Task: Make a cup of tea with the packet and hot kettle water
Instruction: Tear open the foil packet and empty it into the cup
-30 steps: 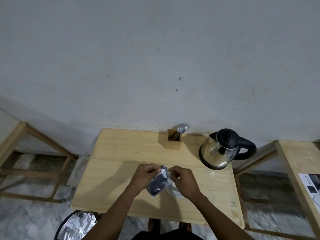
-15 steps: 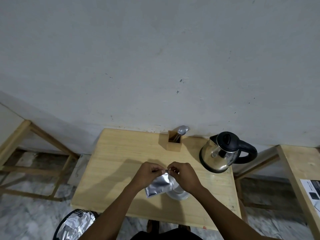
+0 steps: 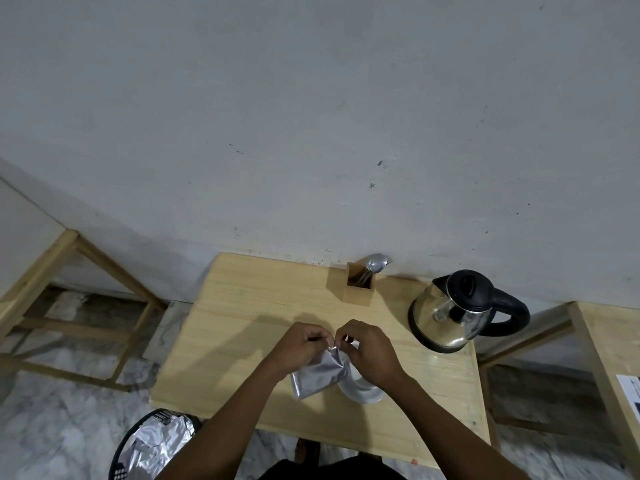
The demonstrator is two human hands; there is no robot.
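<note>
While hands pinch packet [image 3: 320, 374], holder [image 3: 359, 287] holding spoons [image 3: 375, 265]

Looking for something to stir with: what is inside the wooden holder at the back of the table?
The wooden holder holds metal cutlery: a spoon bowl and fork tines stick out above it. The handles inside are mostly hidden, so I cannot count the pieces.

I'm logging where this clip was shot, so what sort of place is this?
Probably a sparse indoor room set up as a tea station, not a fitted kitchen: a bare grey wall, a small wooden table with an electric kettle, and marble-patterned floor.
</note>
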